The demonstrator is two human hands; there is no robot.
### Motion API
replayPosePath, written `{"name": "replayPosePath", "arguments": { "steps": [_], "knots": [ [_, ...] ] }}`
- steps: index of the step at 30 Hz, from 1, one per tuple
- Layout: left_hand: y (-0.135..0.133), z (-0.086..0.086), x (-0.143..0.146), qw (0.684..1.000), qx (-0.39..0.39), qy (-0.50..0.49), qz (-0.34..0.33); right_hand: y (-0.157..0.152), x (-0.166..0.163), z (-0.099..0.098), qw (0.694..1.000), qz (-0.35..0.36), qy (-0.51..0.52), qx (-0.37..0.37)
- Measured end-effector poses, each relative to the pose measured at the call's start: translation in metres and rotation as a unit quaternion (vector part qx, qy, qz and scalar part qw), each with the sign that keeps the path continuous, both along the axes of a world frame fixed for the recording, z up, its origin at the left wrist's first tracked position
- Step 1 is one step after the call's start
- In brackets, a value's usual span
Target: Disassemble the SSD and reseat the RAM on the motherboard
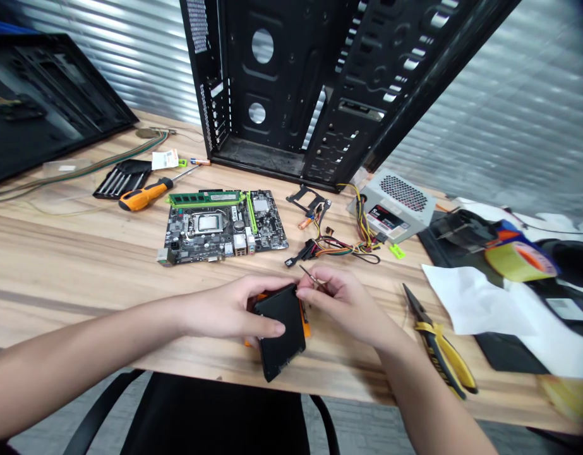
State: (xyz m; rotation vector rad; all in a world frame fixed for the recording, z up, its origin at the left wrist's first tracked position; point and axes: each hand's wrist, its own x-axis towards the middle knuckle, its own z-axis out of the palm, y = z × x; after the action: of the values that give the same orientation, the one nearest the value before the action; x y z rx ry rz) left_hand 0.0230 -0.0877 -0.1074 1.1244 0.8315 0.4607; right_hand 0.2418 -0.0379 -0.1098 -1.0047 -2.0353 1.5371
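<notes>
In the head view, the work in hand looked like fastening or freeing something at the side of a black solid-state drive (279,332), held just above the near edge of the worktop (83,265) with an orange bracket (306,328) against it. The left hand (229,309) had its grip spread wide around the drive, while the right hand (341,303) held a narrow pinch on a slim metal tool (310,275) (perhaps a small screwdriver, though it was too thin to tell), its end close by the drive. That work called for a steady hold and a well-placed tip.

Toward the far edge lay one motherboard (225,227), one RAM stick (206,198), one orange-handled screwdriver (146,193) and one black bit set (123,177). One power supply (395,205) and one cable bundle (331,243) sat to the right, with one pair of yellow-handled pliers (443,354) near the right edge. One upright computer case (282,82) stood at the far edge.
</notes>
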Motion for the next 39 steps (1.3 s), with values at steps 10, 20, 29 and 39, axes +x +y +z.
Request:
{"name": "replayPosePath", "arguments": {
  "steps": [10,20,29,39],
  "knots": [
    [0.002,-0.004,0.0,0.999,0.05,0.0,0.0,-0.002,-0.003,-0.001,0.998,-0.032,0.017,-0.057],
    [0.005,-0.002,0.005,0.997,0.067,-0.013,0.029,-0.002,-0.006,-0.005,0.996,-0.058,0.048,-0.056],
    [0.005,-0.001,0.009,0.996,0.022,-0.005,0.09,-0.004,-0.013,-0.005,0.993,-0.053,0.075,-0.074],
    [0.004,-0.005,0.011,0.987,-0.057,-0.034,0.145,-0.005,-0.015,-0.009,0.992,-0.053,0.076,-0.09]
  ]
}}
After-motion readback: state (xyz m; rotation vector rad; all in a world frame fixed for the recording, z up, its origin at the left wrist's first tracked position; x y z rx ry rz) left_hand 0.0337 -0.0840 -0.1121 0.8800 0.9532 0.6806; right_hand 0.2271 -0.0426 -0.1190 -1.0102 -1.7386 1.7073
